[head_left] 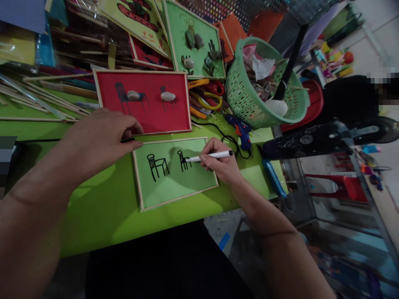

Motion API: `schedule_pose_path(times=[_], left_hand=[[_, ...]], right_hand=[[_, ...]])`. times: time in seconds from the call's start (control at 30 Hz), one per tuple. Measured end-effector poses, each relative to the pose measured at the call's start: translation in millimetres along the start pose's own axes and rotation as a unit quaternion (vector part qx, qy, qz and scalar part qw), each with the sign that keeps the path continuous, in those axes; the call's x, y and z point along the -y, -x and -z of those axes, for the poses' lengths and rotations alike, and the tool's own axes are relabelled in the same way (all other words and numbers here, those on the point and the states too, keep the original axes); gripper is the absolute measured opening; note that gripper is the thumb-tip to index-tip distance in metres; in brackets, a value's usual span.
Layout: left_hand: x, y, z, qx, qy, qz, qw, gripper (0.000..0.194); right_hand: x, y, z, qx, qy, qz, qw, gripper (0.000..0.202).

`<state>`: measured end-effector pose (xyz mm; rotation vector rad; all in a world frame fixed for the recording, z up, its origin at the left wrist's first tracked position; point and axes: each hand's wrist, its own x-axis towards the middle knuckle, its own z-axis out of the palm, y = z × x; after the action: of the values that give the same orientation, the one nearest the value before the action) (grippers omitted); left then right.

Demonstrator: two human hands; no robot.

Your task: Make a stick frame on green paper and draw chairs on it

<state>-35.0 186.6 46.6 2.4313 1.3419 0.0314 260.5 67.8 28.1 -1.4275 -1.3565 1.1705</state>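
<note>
A green card (pixel 174 187) with a thin wooden frame lies on the bright green table (pixel 93 224). Two black chairs are drawn on it, the left one larger. My right hand (pixel 218 160) is closed on a white marker (pixel 212 156) with a black end, its tip at the smaller chair. My left hand (pixel 106 139) rests at the card's upper left corner, thumb and index finger curled around something dark, perhaps a cap, mostly hidden. Just above, a red framed card (pixel 109 112) shows two dark chairs with a pebble on each.
Behind are a green framed card (pixel 179 50) with stones, scissors (pixel 215 101), and a green basket (pixel 240 99) of scraps. A blue glue gun (pixel 241 131) with its black cord lies right of the cards. Thin wooden sticks (pixel 43 97) are piled at the left.
</note>
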Motion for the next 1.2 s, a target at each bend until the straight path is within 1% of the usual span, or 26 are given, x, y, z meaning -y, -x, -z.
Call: schedule_pose_path(times=[0.13,0.3,0.4,0.57,0.7,0.9,1.07,1.2], left_hand=[[0.4,-0.2,-0.8,-0.001,0.004,-0.003,1.0,0.034],[-0.7,-0.9,-0.7,0.001,0.006,0.01,1.0,0.033],[-1.1,-1.1,-0.6,0.002,0.007,0.009,1.0,0.033],[-0.3,-1.1,-1.8,0.001,0.012,0.01,1.0,0.031],[1.2,-1.4,-3.0,-0.001,0.004,0.004,1.0,0.03],[-1.0,-2.2,-0.9,0.004,0.007,0.008,1.0,0.028],[-0.4,-2.6,-1.7,0.007,0.004,0.012,1.0,0.029],[0.4,-2.2,-2.1,0.006,0.006,0.012,1.0,0.029]], right_hand=[[-0.2,0.2,0.3,0.001,-0.003,0.003,1.0,0.019],[0.5,0.0,-0.4,-0.006,-0.009,0.01,1.0,0.018],[1.8,-0.6,-0.7,-0.013,-0.001,0.007,1.0,0.018],[2.1,-0.9,-0.8,-0.004,-0.011,0.015,1.0,0.017],[1.8,-1.2,-1.0,-0.015,-0.002,0.024,1.0,0.017],[1.9,-0.9,0.0,-0.005,0.002,0.014,1.0,0.018],[0.9,-0.4,-0.5,-0.018,0.007,0.022,1.0,0.018],[1.8,-0.5,-0.5,-0.012,0.005,0.019,1.0,0.018]])
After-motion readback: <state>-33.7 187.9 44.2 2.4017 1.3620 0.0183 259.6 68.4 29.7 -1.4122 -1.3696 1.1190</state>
